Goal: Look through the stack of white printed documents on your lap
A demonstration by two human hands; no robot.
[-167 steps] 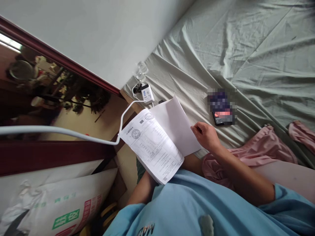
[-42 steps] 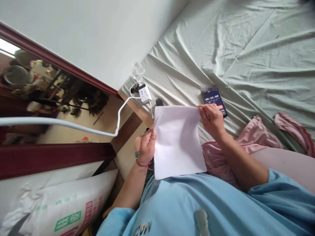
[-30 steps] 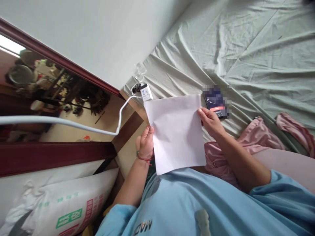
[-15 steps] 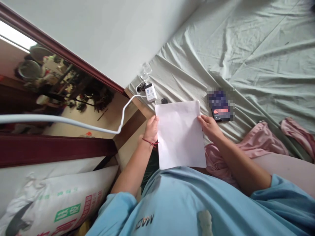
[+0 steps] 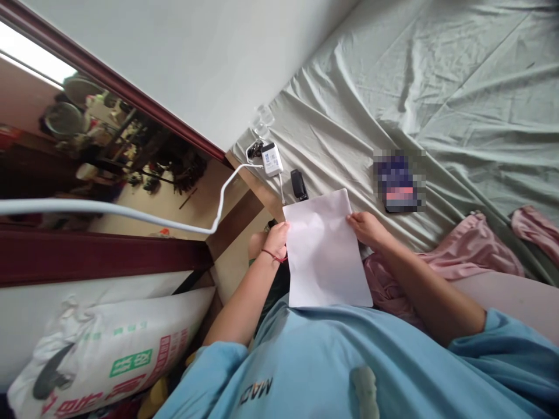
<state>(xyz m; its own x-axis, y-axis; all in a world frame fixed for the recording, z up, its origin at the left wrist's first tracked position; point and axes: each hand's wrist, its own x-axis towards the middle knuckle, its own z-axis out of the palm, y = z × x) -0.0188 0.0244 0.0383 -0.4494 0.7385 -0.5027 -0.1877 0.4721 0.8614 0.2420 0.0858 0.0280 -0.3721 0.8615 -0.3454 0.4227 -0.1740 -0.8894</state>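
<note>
A plain white sheet of paper [image 5: 327,256] is held in front of my blue shirt, its lower edge close to the cloth. My left hand [image 5: 278,238] pinches its left edge near the upper corner; a red string bracelet circles that wrist. On the opposite side, my right hand [image 5: 365,228] is closed on the right edge with thumb and fingers. The sheet bows slightly between the two hands. Just beyond its top edge lies a small black object [image 5: 299,184] on the bedsheet.
A white box [image 5: 271,160] with a white cable [image 5: 174,222] sits at the bed's corner. A phone-like device [image 5: 397,183], blurred, lies on the pale green bedsheet [image 5: 471,116]. Pink cloth [image 5: 463,250] is at right. A printed white sack [image 5: 131,343] stands lower left, below a doorway.
The paper's top edge has tipped down toward me and narrowed, uncovering more of the black object. Both hands have come slightly closer together and still hold the sheet. The view has shifted a little.
</note>
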